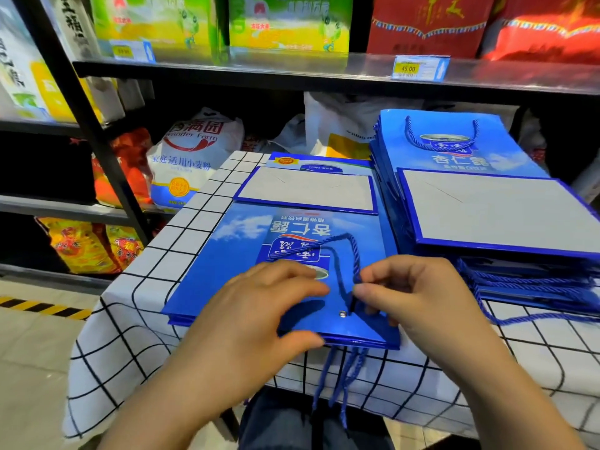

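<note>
Nearest, the left hand (259, 306) lies with straight fingers on the flat blue glossy paper gift bag (227, 254), pinning it to the black-grid white tablecloth (136, 319) so it won't slide. The right hand (412, 293) pinches the blue twisted cord handle (355, 254) just above the metal eyelet (343, 314), likely threading it. The bag sits at the table's near edge. Behind it is another folded blue bag (305, 190), and to the right a stack of matching bags (487, 203), handy to reach. A white flour sack (194, 151) is shelved beyond.

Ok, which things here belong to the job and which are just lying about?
Job: left hand pressing the blue bag, right hand pinching its rope handle by the eyelet, stack of bags.
Lying about: flour sack, price tag, green boxes.
</note>
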{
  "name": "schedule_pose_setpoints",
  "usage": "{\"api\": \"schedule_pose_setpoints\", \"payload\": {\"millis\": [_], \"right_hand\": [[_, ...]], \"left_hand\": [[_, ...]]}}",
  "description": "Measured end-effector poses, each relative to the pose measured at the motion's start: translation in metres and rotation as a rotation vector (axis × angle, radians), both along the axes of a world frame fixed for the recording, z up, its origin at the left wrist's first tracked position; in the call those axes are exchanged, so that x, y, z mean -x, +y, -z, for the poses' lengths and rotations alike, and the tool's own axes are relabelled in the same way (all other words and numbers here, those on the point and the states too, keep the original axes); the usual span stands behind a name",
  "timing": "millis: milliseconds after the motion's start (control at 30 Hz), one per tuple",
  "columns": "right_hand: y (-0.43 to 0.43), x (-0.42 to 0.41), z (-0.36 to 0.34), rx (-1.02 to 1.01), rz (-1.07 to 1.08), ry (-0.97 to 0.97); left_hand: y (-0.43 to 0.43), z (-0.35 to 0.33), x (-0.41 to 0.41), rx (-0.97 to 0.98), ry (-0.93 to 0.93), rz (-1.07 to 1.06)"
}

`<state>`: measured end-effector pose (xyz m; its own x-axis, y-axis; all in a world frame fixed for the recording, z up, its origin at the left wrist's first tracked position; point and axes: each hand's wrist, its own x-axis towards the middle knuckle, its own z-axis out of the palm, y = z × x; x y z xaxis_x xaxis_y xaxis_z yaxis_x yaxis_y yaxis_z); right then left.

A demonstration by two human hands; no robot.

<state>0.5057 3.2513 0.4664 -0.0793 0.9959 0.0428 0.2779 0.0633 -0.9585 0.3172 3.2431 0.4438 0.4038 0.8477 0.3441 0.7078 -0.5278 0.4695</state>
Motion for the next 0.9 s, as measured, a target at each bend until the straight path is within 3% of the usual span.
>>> {"api": "schedule_pose_setpoints", "payload": {"millis": [100,433,600,767,900], "right_hand": [[0.001,0.003,0.003,-0.007,-0.008,-0.063],[0.004,0.004,0.010,-0.042,-0.017,-0.208],[0.001,-0.001,0.005,-0.200,-0.167,-0.577],[-0.002,-0.011,-0.005,-0.224,-0.345,-0.715],[0.000,-0.010,-0.004,-0.312,-0.338,-0.899]], "left_hand": [[-0.002,0.010,0.015,0.109,0.000,-0.007],[0.001,0.019,0.016,-0.029,-0.181,-0.012],[0.003,0.013,0.012,-0.112,-0.137,-0.047],[0.009,-0.002,0.004,-0.150,-0.102,-0.148],[0.007,-0.009,-0.008,-0.230,-0.123,-0.156]]}}
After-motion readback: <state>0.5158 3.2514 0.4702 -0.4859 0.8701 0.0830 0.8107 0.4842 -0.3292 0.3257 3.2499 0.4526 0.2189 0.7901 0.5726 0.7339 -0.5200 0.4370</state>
